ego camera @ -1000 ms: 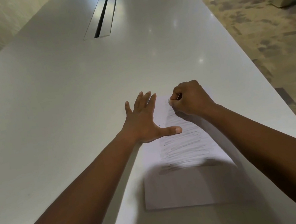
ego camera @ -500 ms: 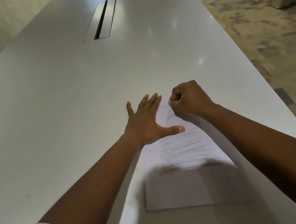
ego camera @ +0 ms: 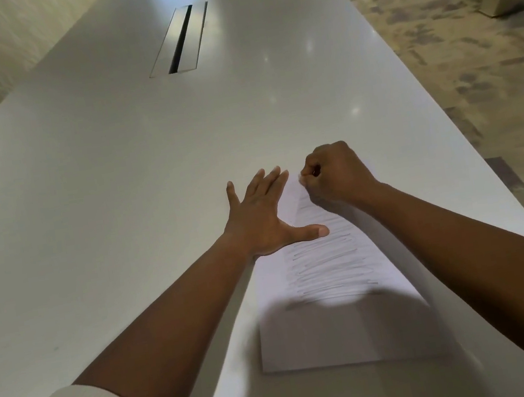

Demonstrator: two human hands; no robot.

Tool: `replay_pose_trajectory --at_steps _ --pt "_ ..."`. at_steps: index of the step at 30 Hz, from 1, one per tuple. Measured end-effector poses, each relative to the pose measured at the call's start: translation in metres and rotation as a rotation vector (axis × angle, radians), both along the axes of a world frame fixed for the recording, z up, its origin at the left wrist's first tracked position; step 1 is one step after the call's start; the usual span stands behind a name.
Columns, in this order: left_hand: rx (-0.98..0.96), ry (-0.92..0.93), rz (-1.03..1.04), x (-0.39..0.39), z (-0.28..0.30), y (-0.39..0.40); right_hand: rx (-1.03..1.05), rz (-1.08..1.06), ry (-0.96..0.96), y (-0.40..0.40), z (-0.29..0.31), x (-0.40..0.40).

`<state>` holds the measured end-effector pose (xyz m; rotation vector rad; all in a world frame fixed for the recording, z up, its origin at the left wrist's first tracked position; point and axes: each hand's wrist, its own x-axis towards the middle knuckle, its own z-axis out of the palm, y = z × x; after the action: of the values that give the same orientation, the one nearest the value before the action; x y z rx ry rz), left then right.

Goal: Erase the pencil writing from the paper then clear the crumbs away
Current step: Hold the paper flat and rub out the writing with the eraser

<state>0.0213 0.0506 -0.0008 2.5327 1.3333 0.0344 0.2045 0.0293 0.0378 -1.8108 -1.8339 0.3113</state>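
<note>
Head view is showing the left hand [ego camera: 262, 218] spreading flat, pinning the paper [ego camera: 330, 276] against sliding, while the right hand [ego camera: 335, 175] is fisting something unseen, likely an eraser, over the pencil writing [ego camera: 329, 263].

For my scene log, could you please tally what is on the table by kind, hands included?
Paper: 1
Hands: 2, the left hand flat on the paper's edge, the right hand fisted at its far end
Cable slot: 1
Total: 4
</note>
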Motion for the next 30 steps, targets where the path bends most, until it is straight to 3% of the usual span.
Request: replay_pose_trajectory --at_steps 4,8,13,16,21,27,30 --pt "0.002 0.004 0.002 0.000 0.001 0.001 0.024 0.012 0.002 -0.002 -0.003 -0.006" --pt "0.008 0.013 -0.004 0.000 0.000 0.001 -0.047 0.152 0.132 -0.021 -0.007 -0.014" --pt "-0.009 -0.001 -0.002 0.000 0.001 0.000 0.034 -0.006 0.058 -0.003 -0.005 -0.009" --pt "-0.003 0.012 -0.002 0.000 0.001 0.001 0.051 0.003 0.053 0.002 -0.005 -0.016" --pt "0.002 -0.003 0.002 0.001 0.000 0.000 -0.083 0.102 0.174 -0.009 -0.004 -0.014" --pt "-0.007 -0.003 0.004 0.001 0.000 0.000 -0.006 -0.021 0.008 0.005 0.000 -0.010" --pt "0.006 0.002 -0.002 0.001 -0.001 0.001 0.027 0.046 0.023 -0.001 -0.005 -0.017"
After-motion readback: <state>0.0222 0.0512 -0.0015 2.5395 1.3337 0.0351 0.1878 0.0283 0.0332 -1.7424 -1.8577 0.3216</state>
